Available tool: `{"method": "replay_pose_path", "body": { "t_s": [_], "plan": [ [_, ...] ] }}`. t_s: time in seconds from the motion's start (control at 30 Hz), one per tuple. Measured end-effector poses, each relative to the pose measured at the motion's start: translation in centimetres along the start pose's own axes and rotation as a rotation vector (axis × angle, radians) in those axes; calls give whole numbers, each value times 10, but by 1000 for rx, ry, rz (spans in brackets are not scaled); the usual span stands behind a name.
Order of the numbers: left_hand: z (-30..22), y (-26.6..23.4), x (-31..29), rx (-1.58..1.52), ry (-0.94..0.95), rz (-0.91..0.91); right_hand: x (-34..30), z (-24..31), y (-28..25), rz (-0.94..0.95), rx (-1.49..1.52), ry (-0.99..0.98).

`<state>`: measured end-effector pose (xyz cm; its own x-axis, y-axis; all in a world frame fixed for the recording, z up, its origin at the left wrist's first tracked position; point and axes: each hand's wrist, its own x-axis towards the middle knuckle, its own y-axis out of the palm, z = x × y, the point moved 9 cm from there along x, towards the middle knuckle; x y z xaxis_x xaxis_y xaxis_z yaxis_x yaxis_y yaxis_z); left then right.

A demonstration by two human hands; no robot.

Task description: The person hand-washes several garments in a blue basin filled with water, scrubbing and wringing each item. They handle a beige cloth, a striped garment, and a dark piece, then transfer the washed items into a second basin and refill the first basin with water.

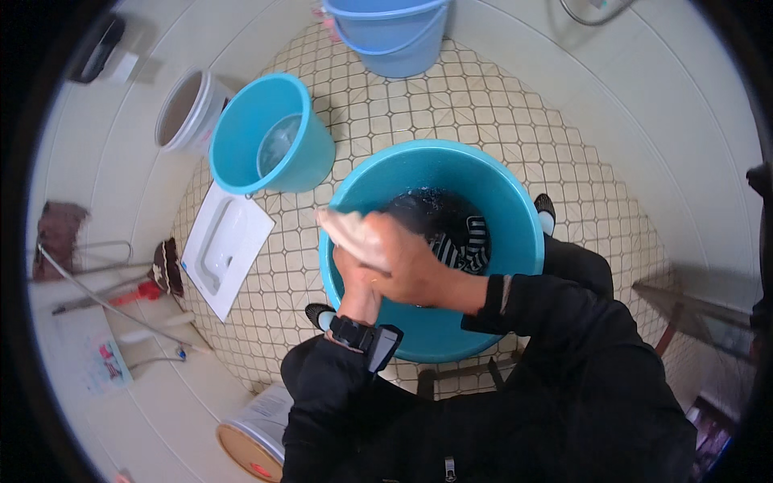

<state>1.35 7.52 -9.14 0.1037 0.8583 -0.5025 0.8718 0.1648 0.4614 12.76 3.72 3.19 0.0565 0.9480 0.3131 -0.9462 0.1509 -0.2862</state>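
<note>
My two hands meet above the left side of a large turquoise tub (507, 314). A pale, whitish piece of cloth (348, 233), smeared by motion, sticks out between them toward the upper left. My right hand (407, 262) is closed over it from the right. Below and partly covered by it, my left hand (352, 278) is also closed on the cloth; most of its fingers are hidden. Inside the tub lie dark water and dark clothes, among them a black-and-white striped garment (475, 241).
A smaller turquoise bucket (314, 153) with some water stands at the upper left, beside a white pail (205, 121). Beyond is a blue bucket (403, 52). A white squat toilet (229, 241) is set in the tiled floor. At lower left stands a lidded container (262, 427).
</note>
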Motion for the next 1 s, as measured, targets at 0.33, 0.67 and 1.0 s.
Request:
{"method": "replay_pose_path", "body": {
  "t_s": [0.33, 0.67, 1.0],
  "plan": [
    [22, 30, -14, 64, -71, 89, -6, -69, -2, -18, -16, 301],
    [-4, 44, -19, -6, -74, 187, 3, -101, -14, 38, 142, 245],
    [-44, 34, -10, -79, -89, 167, -43, -171, -29, 691, -252, 439]
  ]
}}
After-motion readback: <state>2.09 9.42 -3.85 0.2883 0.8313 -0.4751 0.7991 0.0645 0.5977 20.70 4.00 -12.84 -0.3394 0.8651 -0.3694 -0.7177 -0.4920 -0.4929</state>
